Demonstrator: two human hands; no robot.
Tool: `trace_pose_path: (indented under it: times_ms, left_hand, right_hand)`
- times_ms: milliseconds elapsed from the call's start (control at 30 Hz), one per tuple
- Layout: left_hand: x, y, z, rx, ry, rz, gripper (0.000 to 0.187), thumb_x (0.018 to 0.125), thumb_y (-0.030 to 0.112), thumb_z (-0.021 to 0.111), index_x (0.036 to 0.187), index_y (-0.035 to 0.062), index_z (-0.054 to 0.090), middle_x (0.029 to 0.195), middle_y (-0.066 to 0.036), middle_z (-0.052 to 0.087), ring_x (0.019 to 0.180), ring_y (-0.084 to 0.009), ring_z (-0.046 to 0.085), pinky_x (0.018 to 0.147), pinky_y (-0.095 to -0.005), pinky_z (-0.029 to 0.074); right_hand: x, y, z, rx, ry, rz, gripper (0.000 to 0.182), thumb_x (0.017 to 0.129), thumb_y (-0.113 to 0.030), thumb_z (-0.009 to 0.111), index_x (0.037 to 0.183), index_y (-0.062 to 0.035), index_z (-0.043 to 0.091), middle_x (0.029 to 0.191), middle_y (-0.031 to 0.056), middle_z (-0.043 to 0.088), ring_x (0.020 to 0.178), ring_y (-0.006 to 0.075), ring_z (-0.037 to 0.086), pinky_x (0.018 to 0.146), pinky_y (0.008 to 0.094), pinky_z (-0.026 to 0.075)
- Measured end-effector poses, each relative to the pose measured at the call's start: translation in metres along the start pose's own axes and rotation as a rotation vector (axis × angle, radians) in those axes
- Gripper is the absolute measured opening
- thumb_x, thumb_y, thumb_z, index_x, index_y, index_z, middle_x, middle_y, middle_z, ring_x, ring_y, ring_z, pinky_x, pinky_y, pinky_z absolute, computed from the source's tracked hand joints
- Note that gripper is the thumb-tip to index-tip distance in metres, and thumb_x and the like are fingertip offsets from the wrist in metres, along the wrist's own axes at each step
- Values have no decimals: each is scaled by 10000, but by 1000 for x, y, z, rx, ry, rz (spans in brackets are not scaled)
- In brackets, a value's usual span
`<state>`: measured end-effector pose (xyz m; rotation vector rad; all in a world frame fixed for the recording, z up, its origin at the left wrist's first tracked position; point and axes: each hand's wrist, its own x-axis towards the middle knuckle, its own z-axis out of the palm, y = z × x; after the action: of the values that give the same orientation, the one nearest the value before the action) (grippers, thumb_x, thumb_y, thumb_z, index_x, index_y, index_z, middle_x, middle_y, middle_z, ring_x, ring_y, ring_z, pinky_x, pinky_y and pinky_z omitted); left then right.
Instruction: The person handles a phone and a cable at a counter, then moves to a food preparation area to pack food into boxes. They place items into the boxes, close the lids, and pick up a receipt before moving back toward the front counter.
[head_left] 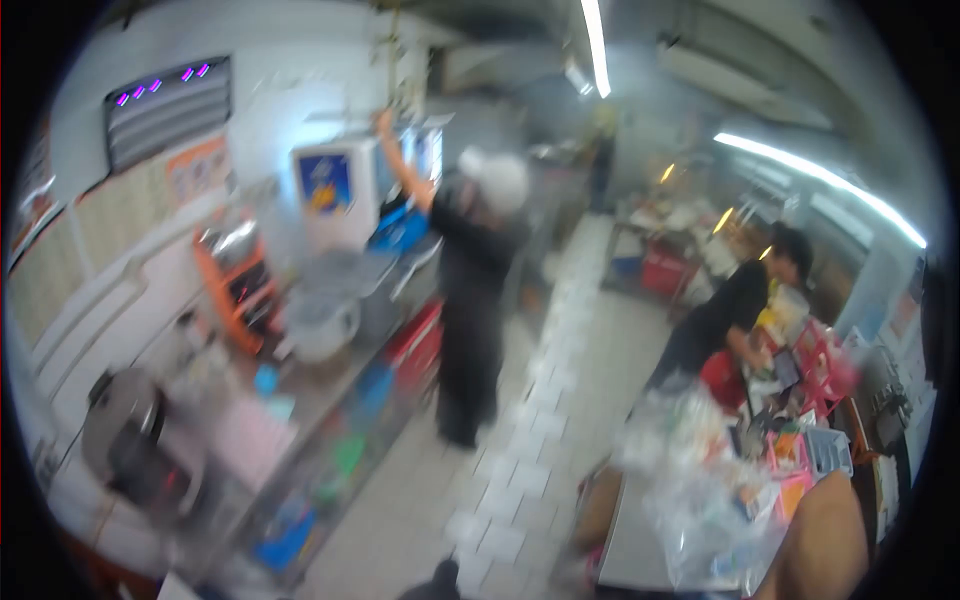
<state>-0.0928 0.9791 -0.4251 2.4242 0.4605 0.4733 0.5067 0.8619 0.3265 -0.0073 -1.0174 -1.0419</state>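
Note:
Neither my left hand nor my right hand can be made out. A blurred stretch of bare skin, perhaps part of an arm, rises at the lower right edge without visible fingers. Beside it, clear plastic bags lie on a grey table, near pink baskets and a grey basket. A dark shape, too blurred to name, shows at the bottom edge.
A person in dark clothes and white headwear stands in the aisle, one arm raised. Another person bends over the right table by a red bowl. Left, a counter holds a cooker, an orange rack and a pot.

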Motion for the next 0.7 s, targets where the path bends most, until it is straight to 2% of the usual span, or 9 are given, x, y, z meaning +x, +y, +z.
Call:
trace_pose_path:
  times_ms: [33,100,167,200,333,433,500,600,700]
  left_hand:
    - [66,-37,-6,-37,-83,-188,393,998,410,477,1144,76,624,992,-89,672,883,-239,642,746,-442,533]
    - [73,6,46,-201,-312,-713,466,974,479,493,1201,87,605,1014,-105,692,910,-231,665,759,-422,540]
    - [184,-55,-20,-338,-517,-1227,549,951,547,509,1257,98,585,1037,-120,712,936,-224,689,772,-402,547]
    - [248,-60,-39,-506,-65,-1319,451,945,490,574,1104,73,641,916,-73,724,750,-193,697,637,-355,541]
    - [486,-141,-98,-626,172,-938,364,942,370,612,1089,42,673,903,-93,730,795,-168,703,703,-336,559]
    - [611,-192,-97,-639,56,-883,424,935,435,605,1137,66,656,940,-99,723,811,-184,700,683,-357,558]
    - [686,-209,-105,-531,-244,-884,499,916,517,594,1196,105,629,1012,-104,710,827,-209,698,655,-390,553]
    - [768,-218,-116,-408,-453,-850,563,894,580,582,1234,131,603,1068,-105,693,851,-233,698,650,-415,557]
    - [835,-231,-140,-428,-461,-838,564,903,575,568,1228,115,600,1072,-106,689,878,-238,700,687,-446,572]
  right_hand:
    - [-5,22,8,-16,2,-52,397,1003,-400,453,1110,-42,587,1007,137,639,945,254,622,831,371,537]
    - [-33,42,12,-70,-52,24,398,1005,-404,452,1114,-47,590,1011,131,641,945,250,622,834,370,535]
    - [-63,68,20,-90,-85,82,399,1006,-409,451,1118,-52,592,1015,124,642,945,246,622,837,368,533]
    - [-78,92,29,-73,-78,54,400,1007,-411,451,1120,-54,593,1017,121,643,945,244,622,839,368,532]
    - [-156,191,45,-3,-32,-68,402,1010,-419,450,1128,-64,598,1026,108,645,945,237,622,845,365,528]
    - [-203,265,38,49,-50,-53,404,1012,-426,449,1134,-72,602,1032,98,647,945,231,622,849,363,526]
    - [-230,327,41,104,-42,-50,405,1014,-430,448,1138,-77,604,1036,92,649,945,227,622,852,362,524]
    - [-276,412,53,183,-2,-25,407,1016,-436,447,1144,-84,608,1042,82,651,945,221,622,857,360,521]
    - [-324,489,66,252,26,14,409,1018,-442,446,1150,-92,611,1048,72,653,945,215,622,862,358,518]
